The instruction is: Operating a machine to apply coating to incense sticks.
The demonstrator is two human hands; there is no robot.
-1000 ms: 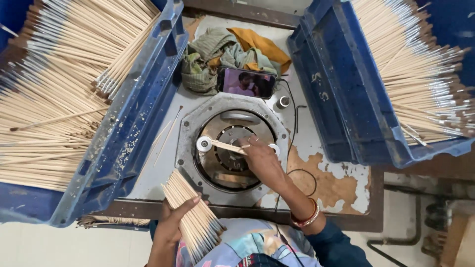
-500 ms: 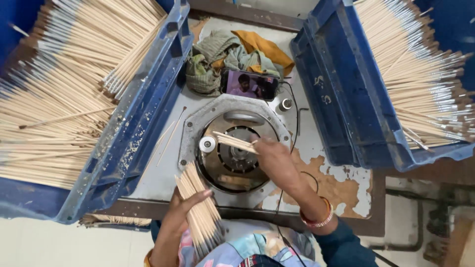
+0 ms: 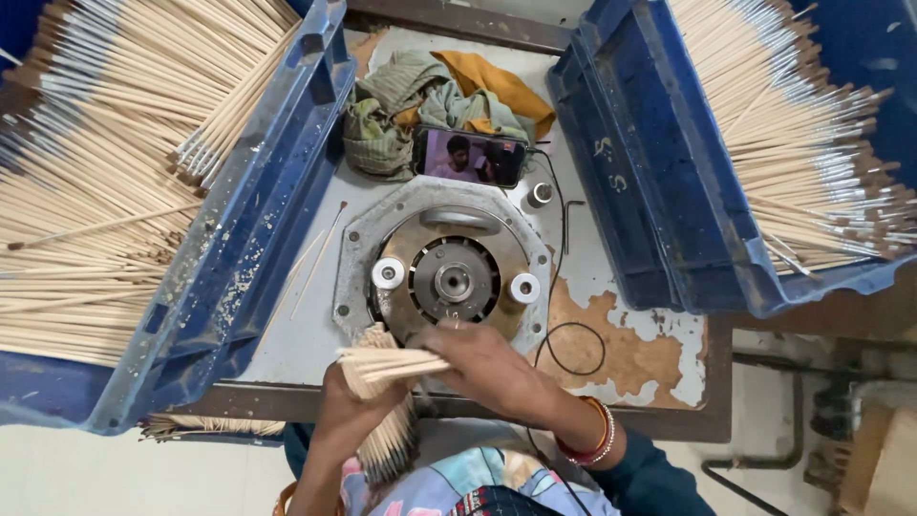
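At the bench's near edge, a bundle of thin wooden sticks (image 3: 387,441) is being gripped in the closed left hand (image 3: 349,411), its long axis running toward the person. A smaller sheaf of sticks (image 3: 392,361) is being pinched by the right hand (image 3: 487,368), lying crosswise, ends pointing left. Just beyond, a round metal machine plate (image 3: 449,277) is being left untouched. Blue crates (image 3: 239,268) heaped with sticks are flanking both sides; a phone (image 3: 468,158) is lying against rags (image 3: 420,96) at the far edge.
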